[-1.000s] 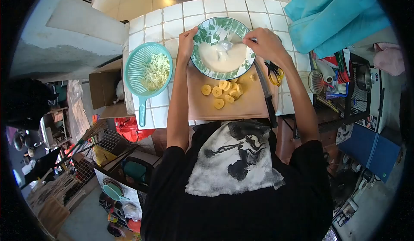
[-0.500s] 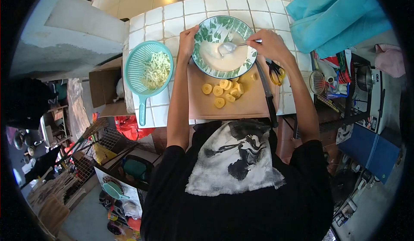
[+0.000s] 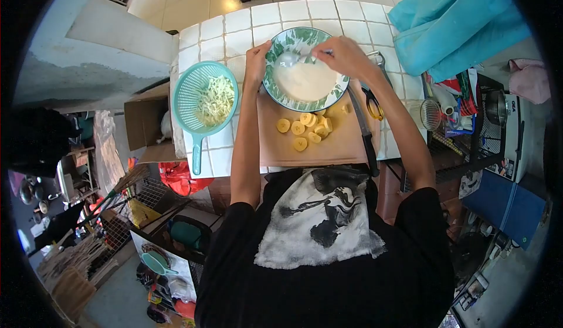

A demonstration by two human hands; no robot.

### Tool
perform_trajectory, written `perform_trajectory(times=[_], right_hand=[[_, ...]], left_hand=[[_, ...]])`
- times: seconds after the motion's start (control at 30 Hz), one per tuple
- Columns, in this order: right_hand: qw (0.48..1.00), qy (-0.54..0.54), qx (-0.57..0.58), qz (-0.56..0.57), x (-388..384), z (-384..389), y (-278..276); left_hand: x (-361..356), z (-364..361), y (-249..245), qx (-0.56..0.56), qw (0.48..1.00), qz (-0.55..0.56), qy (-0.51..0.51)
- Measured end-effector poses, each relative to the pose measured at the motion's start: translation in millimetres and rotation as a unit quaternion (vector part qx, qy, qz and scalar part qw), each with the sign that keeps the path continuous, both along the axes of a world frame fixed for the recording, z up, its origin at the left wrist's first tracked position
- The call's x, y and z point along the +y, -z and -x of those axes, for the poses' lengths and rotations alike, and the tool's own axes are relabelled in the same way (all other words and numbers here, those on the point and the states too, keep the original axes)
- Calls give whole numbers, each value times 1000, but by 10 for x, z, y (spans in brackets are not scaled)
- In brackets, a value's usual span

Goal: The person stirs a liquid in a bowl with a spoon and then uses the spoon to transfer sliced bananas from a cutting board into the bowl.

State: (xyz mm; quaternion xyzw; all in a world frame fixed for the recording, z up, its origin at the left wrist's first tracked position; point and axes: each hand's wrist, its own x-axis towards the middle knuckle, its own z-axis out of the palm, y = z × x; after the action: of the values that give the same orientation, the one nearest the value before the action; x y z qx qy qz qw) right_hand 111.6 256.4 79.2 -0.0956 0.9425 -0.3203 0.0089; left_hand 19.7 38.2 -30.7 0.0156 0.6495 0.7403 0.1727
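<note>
A green-and-white enamel bowl holds pale batter and overlaps the far part of a cutting board. My left hand grips the bowl's left rim. In my right hand is a metal spoon, its head at the batter's far left edge inside the bowl. Several yellow banana slices lie on the board, just on the near side of the bowl. A black-handled knife rests along the board's right edge.
To the left stands a turquoise colander with shredded cabbage. Scissors with yellow-and-black handles lie right of the knife, partly behind my right forearm. A turquoise cloth hangs at the far right corner of the white tiled counter.
My right hand has moved left and slightly away from me, taking the spoon from mid-batter toward the bowl's far left side. My left hand stays on the rim.
</note>
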Motion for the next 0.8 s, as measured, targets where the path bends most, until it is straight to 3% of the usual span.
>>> perform_trajectory(times=[0.17, 0.23, 0.3, 0.37, 0.57, 0.67, 0.73, 0.8], right_hand=[[994, -64, -68, -52, 112, -140, -229], [994, 7, -99, 43, 222, -89, -184], [996, 42, -60, 58, 248, -30, -118], [999, 42, 0, -1, 201, 36, -59], [994, -58, -87, 11, 68, -140, -143], [995, 2, -68, 71, 119, -101, -149], [997, 68, -8, 42, 112, -26, -185], [999, 39, 34, -14, 7, 30, -190]], left_hand=[[-3, -26, -62, -11, 999, -41, 19], [7, -27, -70, -21, 999, -38, 14], [11, -16, -57, -30, 999, -32, 16], [-12, 4, -30, -18, 999, -21, 33], [13, -24, -54, -7, 1000, -24, -2], [5, 16, 35, 3, 999, -35, 6], [-2, 21, 25, -6, 999, -35, 10], [9, 17, 16, -17, 999, -33, 16]])
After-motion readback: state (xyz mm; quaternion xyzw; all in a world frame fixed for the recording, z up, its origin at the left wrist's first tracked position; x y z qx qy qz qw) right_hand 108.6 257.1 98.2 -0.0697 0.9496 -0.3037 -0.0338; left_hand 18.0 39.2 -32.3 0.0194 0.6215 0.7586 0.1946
